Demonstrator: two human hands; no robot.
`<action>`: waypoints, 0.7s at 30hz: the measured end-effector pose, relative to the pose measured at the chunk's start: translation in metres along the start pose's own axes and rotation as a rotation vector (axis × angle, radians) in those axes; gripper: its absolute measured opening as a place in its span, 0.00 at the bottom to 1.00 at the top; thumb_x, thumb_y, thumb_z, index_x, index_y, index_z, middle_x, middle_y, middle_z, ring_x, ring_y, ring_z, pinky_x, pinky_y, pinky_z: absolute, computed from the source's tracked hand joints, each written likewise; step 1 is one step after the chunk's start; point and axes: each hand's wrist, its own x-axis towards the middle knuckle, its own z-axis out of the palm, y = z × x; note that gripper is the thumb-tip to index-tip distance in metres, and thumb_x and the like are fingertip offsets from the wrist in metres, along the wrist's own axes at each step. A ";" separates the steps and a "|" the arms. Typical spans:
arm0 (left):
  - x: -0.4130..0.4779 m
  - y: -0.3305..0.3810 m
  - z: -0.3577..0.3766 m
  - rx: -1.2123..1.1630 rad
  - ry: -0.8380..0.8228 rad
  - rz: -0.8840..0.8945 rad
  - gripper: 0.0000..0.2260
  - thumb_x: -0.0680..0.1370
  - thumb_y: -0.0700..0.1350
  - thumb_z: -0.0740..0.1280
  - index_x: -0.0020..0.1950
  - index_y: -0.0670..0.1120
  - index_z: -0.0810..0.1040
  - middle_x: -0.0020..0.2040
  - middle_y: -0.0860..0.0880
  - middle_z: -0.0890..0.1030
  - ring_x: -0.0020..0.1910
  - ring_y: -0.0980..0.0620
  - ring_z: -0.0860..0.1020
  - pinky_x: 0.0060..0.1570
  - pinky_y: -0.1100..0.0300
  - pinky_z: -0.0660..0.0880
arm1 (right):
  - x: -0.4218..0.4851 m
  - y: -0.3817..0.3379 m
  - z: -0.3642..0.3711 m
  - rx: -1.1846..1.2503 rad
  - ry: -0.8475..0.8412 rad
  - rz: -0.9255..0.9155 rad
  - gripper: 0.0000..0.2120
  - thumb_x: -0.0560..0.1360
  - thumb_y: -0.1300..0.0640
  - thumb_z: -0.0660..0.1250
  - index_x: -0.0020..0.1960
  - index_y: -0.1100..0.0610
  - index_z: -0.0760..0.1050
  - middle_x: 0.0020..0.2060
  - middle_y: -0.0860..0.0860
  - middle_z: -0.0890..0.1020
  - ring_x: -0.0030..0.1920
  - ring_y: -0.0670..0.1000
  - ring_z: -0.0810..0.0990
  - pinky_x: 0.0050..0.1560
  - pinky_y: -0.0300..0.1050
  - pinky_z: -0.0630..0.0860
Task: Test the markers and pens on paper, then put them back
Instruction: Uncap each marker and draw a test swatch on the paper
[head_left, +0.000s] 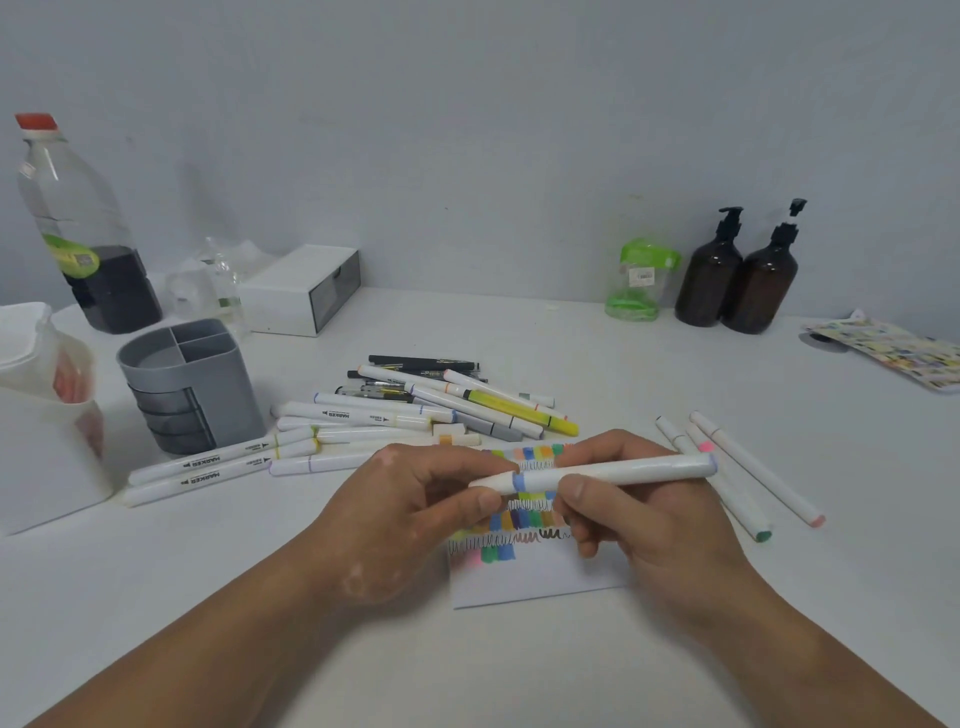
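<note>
On the head view, both hands sit over the middle of the surface (519, 670), holding one white marker (623, 470) level above the paper (535, 579). My left hand (410, 514) pinches the blue-banded cap end between thumb and forefinger. The right hand (644, 530) has its fingers (576, 491) curled round the barrel. I cannot tell whether the cap is coming off or going back on.

The paper already carries several rows of colour patches and squiggles, so I judge a good share of the testing is done. A loose pile of markers and pens (415, 415) lies just beyond the paper, towards the far edge. Three more markers (748, 478) lie apart, just right of the sheet. Which of these groups is tested I cannot say. The grey holder (176, 384) stands towards the left edge, and its top compartments look empty. So I take it that putting things back has hardly begun.

For room, the near part of the surface below the paper is bare, and so is the stretch right of the three markers. The left side is tighter: a white container (47, 415) at the left edge stands near the holder, with a bottle (88, 228) and a white box (301, 291) behind. The route to the holder crosses the pile, so a hand should travel above it. Two brown pump bottles (737, 280) and a green jar (641, 280) stand along the far edge, well apart from the work.
</note>
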 end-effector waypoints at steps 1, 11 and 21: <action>0.000 0.000 0.001 0.018 0.000 0.010 0.10 0.79 0.47 0.69 0.58 0.60 0.84 0.47 0.57 0.86 0.46 0.58 0.84 0.50 0.61 0.80 | 0.000 -0.001 0.001 -0.031 -0.008 -0.004 0.04 0.70 0.59 0.74 0.44 0.54 0.85 0.30 0.57 0.81 0.29 0.52 0.79 0.30 0.41 0.77; -0.005 0.009 0.001 0.063 0.007 0.088 0.10 0.80 0.50 0.64 0.55 0.55 0.84 0.37 0.49 0.80 0.36 0.54 0.77 0.41 0.53 0.76 | -0.003 -0.005 0.007 0.055 -0.032 0.063 0.08 0.68 0.55 0.76 0.47 0.55 0.86 0.34 0.59 0.84 0.34 0.54 0.82 0.35 0.43 0.80; -0.001 0.003 -0.014 0.344 0.147 0.119 0.10 0.81 0.46 0.67 0.58 0.59 0.83 0.48 0.62 0.80 0.46 0.58 0.77 0.45 0.71 0.70 | 0.002 -0.015 -0.022 0.211 -0.323 0.199 0.32 0.68 0.34 0.74 0.58 0.61 0.84 0.50 0.68 0.84 0.38 0.55 0.80 0.33 0.46 0.78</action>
